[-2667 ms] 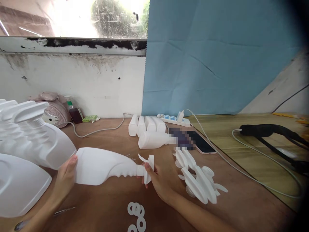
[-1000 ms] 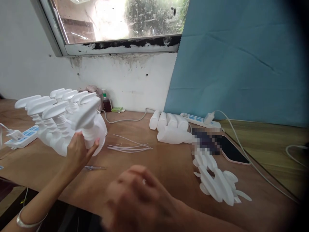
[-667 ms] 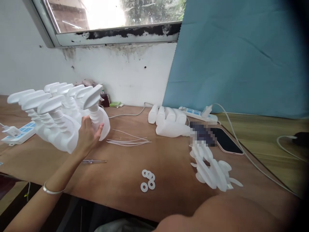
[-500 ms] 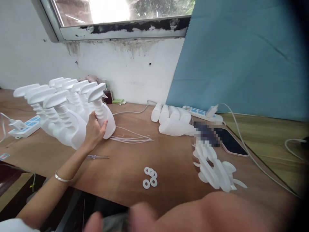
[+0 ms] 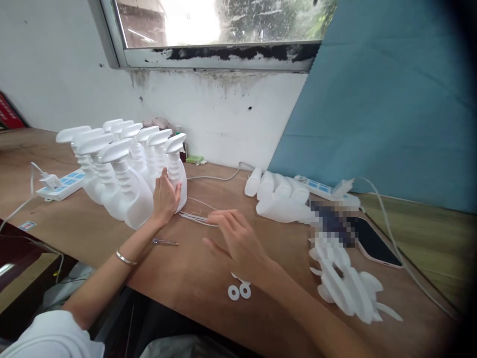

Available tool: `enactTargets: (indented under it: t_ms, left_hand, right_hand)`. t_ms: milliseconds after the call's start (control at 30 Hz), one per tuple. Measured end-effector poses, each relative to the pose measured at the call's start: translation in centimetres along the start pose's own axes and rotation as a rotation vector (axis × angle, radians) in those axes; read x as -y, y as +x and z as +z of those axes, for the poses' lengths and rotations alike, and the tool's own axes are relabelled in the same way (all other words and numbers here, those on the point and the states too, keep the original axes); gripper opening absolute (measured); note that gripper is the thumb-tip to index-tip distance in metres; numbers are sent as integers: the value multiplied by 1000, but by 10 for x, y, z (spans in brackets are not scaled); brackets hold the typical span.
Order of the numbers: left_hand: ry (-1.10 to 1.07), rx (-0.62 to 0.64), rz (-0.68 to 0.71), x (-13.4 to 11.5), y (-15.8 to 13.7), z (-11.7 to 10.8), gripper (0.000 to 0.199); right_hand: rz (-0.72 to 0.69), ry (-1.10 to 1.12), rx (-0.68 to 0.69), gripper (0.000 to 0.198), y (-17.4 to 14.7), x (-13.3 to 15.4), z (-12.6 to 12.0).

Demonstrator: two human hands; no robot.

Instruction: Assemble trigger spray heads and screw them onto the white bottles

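My left hand (image 5: pixel 166 198) is wrapped against the side of a white spray bottle (image 5: pixel 180 171), the nearest right one of a cluster of upright white spray bottles (image 5: pixel 136 199). My right hand (image 5: pixel 238 238) hovers over the brown table with thumb and fingers apart, holding nothing that I can see. Its fingertips are by several thin white tubes (image 5: pixel 194 218). Below the right wrist lie white ring washers (image 5: pixel 233 293), partly covered by the arm. A small screwdriver (image 5: pixel 165 242) with a clear handle lies near my left forearm.
White bottles without tops (image 5: pixel 279 206) lie on their sides at the back. A pile of white spray heads (image 5: pixel 346 278) and a phone (image 5: pixel 376 241) are on the right. Power strips (image 5: pixel 65 185) with cables stand at left and back right. A blue sheet (image 5: pixel 387 109) hangs behind.
My right hand has come up from the bottom edge to over the table near the tubes. The left hand stays on the bottle. The whole view has shifted, with things appearing further right.
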State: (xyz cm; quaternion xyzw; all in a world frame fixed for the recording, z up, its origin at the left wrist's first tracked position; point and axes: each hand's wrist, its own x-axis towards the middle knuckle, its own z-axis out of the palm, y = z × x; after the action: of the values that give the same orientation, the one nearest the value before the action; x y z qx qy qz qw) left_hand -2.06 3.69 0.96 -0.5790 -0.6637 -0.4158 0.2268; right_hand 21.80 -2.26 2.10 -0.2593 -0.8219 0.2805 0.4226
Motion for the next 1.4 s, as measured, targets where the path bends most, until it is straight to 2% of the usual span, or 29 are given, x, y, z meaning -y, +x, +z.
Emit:
enactTargets:
  t_ms: [67, 133, 267, 367, 467, 600, 733, 833, 900, 967, 1067, 1133, 1167, 1267, 1400]
  left_hand:
    - [-24, -11, -20, -2, 0, 1, 59]
    - [-27, -17, -29, -3, 1, 2, 58]
    - [32, 6, -33, -5, 3, 5, 56]
    - [77, 9, -51, -6, 5, 6, 55]
    - [90, 27, -70, -9, 6, 7, 54]
    - [30, 44, -42, -13, 7, 6, 56]
    - [39, 2, 38, -15, 4, 1, 67]
    - [27, -95, 134, -21, -3, -5, 74]
    - [-35, -145, 256, -33, -11, -11, 66]
    - [-149, -29, 443, -52, -22, -16, 47]
    - [-345, 450, 722, -86, -46, -23, 15]
    - [-408, 742, 831, -103, -62, -24, 10]
    - [-433, 846, 851, -109, -69, -24, 11]
    - [-492, 1017, 837, -114, -81, -19, 21]
    - [-576, 1086, 775, -110, -84, -12, 20]
  right_hand:
    - [-23, -117, 29, 53, 24, -30, 7]
    - [-22, -182, -12, 59, 36, -56, 16]
    - [-55, -344, 82, 32, 33, -83, 31]
    - [-61, -413, 142, 30, 23, -93, 27]
    - [-57, -511, 225, 30, 11, -99, 12]
    - [-45, -701, 257, 35, -6, -88, -13]
    - [6, -889, 188, 35, -17, -54, -40]
    - [134, -1074, 76, 28, -23, -31, -71]
    - [239, -1162, 22, 24, -28, -22, -94]
    - [407, -1332, 6, 21, -32, -22, -115]
    - [635, -1509, 39, 22, -37, -33, -133]
    - [718, -1519, 68, 21, -40, -43, -136]
    - [740, -1511, 83, 19, -40, -48, -136]
    - [746, -1487, 105, 19, -42, -59, -130]
    - [726, -1454, 102, 27, -40, -57, -122]
